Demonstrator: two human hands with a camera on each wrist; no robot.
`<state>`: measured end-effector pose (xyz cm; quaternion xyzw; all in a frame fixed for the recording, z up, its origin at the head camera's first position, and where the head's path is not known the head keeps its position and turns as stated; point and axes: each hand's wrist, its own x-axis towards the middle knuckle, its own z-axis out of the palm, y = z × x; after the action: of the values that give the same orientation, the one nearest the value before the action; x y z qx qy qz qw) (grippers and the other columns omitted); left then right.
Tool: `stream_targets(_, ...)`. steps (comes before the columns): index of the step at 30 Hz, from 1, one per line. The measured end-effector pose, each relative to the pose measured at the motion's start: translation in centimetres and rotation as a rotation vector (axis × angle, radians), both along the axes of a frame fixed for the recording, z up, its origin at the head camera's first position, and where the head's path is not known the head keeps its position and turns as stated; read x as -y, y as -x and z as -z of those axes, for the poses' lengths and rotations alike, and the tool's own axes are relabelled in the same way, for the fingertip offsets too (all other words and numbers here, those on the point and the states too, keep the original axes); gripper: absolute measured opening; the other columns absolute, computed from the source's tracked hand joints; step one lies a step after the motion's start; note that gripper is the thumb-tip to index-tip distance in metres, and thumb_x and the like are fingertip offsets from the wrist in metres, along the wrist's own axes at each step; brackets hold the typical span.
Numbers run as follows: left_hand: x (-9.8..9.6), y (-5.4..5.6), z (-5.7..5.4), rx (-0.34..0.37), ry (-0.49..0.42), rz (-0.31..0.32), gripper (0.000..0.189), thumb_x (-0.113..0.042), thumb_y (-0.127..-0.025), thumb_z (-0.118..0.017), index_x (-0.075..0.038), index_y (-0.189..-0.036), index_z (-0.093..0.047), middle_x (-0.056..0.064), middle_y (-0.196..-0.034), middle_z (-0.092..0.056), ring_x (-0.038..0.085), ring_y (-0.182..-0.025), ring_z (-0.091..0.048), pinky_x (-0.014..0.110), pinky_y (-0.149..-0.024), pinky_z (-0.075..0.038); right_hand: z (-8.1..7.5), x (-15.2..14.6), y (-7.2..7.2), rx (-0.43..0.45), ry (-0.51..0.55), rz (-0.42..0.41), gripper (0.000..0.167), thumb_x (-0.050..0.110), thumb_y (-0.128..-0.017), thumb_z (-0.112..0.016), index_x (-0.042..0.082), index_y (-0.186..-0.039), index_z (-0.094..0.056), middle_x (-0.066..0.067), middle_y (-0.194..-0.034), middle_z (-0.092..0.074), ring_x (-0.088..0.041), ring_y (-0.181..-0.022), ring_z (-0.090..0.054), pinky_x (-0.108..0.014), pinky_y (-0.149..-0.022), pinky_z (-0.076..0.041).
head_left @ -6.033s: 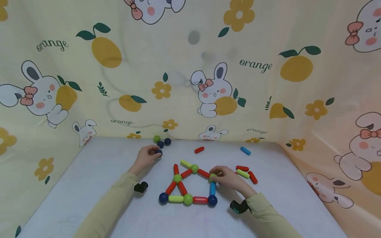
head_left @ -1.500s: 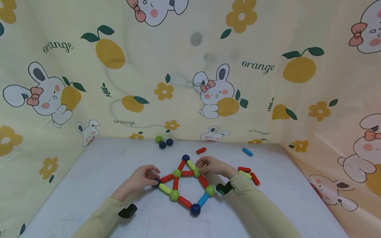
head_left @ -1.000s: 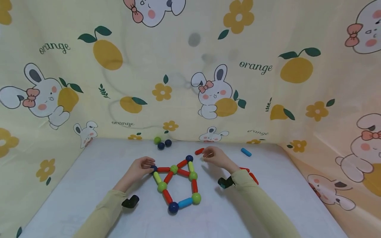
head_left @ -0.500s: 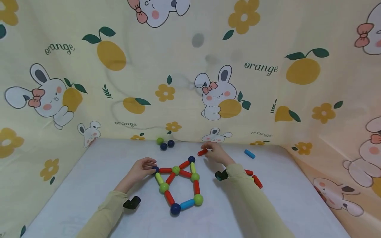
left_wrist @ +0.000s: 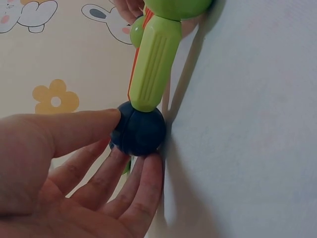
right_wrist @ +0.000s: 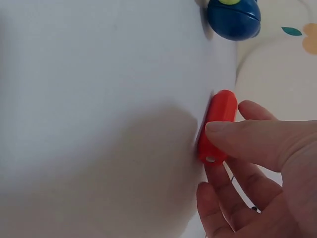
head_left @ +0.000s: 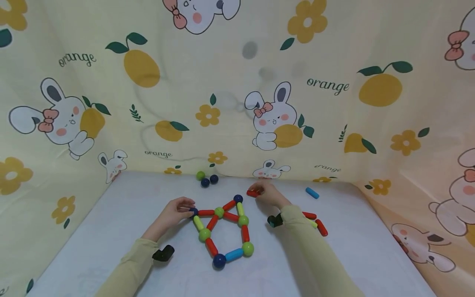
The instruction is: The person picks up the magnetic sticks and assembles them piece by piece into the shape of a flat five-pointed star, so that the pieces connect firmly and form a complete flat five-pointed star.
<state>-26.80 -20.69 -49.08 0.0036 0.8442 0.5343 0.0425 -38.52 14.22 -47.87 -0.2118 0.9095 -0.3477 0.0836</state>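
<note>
Far left, sleeve [head_left: 128, 264]: pale khaki cloth reaching in from the near edge, with a small black wrist device [head_left: 163, 253] beside its cuff.
Left hand [head_left: 170, 214]: pinching a glossy navy-blue ball [left_wrist: 137, 131], the thumb on one side and the fingertips on the other.
Pinched ball: the left corner of the ball-and-rod frame, where a red rod [head_left: 206, 213] and a lime-green rod [head_left: 198, 223] meet it.
Loose balls: one lime-green ball [head_left: 200, 175] and two dark navy balls [head_left: 205, 182] clustered at the back of the white surface [head_left: 178, 280], near the foot of the backdrop.
Ball-and-rod frame [head_left: 219, 212]: lying on the surface between the hands, a five-sided ring with a triangle joined on at its left and another at its upper right; green and navy balls make the corners, and the sides are red and lime rods plus one bright blue rod [head_left: 233, 255] at the near side.
Loose red rod [right_wrist: 218, 126]: just beyond the frame's far navy corner ball [head_left: 238, 199] and apart from it, in the fingers; whether it touches the surface I cannot tell.
Right hand [head_left: 269, 195]: pinching that rod between thumb and fingers.
Right sleeve [head_left: 315, 251]: same khaki, partly covering a lime rod [head_left: 313, 224] that lies between two red rods [head_left: 321, 227].
Far right: a separate blue rod [head_left: 312, 192] lying behind that group; the cream backdrop [head_left: 230, 66] carries rabbits, oranges and flowers.
</note>
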Motion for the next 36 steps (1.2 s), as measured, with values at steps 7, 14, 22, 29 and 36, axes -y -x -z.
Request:
stream_targets(7, 0.1, -0.1, 0.0, -0.001, 0.005, 0.006, 0.031, -0.002, -0.088, -0.066, -0.002, -0.119, -0.06, 0.009, -0.111, -0.065, 0.028, -0.107, -0.059, 0.043, -0.093, -0.048, 0.2, 0.2, -0.4, 0.047, 0.004, 0.023, 0.042, -0.012, -0.082, -0.062, 0.016, -0.113, -0.067, -0.003, -0.106, -0.062, -0.023, -0.097, -0.056, -0.038, -0.089, -0.049)
stream_targets(14, 0.1, -0.2, -0.1, 0.001, 0.018, 0.005, 0.031, -0.003, -0.089, -0.066, -0.002, -0.119, -0.06, 0.009, -0.113, -0.064, 0.029, -0.108, -0.059, 0.043, -0.093, -0.048, -1.4, -0.8, -3.0, 0.049, 0.032, -0.029, 0.041, -0.01, -0.085, -0.057, 0.013, -0.116, -0.067, -0.004, -0.111, -0.062, -0.024, -0.1, -0.055, -0.038, -0.089, -0.049)
stream_targets(22, 0.2, -0.4, -0.1, 0.016, 0.007, 0.008, 0.031, -0.003, -0.089, -0.065, -0.003, -0.12, -0.06, 0.009, -0.114, -0.064, 0.029, -0.11, -0.058, 0.043, -0.094, -0.048, -1.6, -2.7, -6.6, 0.109, 0.057, -0.124, 0.037, -0.003, -0.09, -0.06, 0.017, -0.121, -0.064, -0.002, -0.116, -0.061, -0.023, -0.104, -0.055, -0.04, -0.09, -0.048)
stream_targets(29, 0.4, -0.6, 0.1, 0.023, 0.009, 0.02, 0.031, -0.005, -0.09, -0.065, -0.003, -0.12, -0.06, 0.011, -0.116, -0.063, 0.03, -0.111, -0.057, 0.044, -0.094, -0.048, -0.8, -3.0, -9.5, 0.165, 0.077, -0.203, 0.037, -0.002, -0.089, -0.061, 0.016, -0.121, -0.064, -0.002, -0.116, -0.061, -0.023, -0.102, -0.055, -0.037, -0.087, -0.049)
stream_targets(36, 0.7, -0.8, 0.1, 0.01, 0.011, 0.032, 0.032, -0.005, -0.09, -0.065, -0.002, -0.121, -0.059, 0.012, -0.117, -0.063, 0.031, -0.111, -0.057, 0.045, -0.094, -0.047, -0.4, -2.5, -10.9, 0.178, 0.082, -0.204, 0.034, -0.001, -0.09, -0.063, 0.015, -0.12, -0.065, -0.002, -0.111, -0.062, -0.021, -0.097, -0.056, -0.034, -0.084, -0.049)
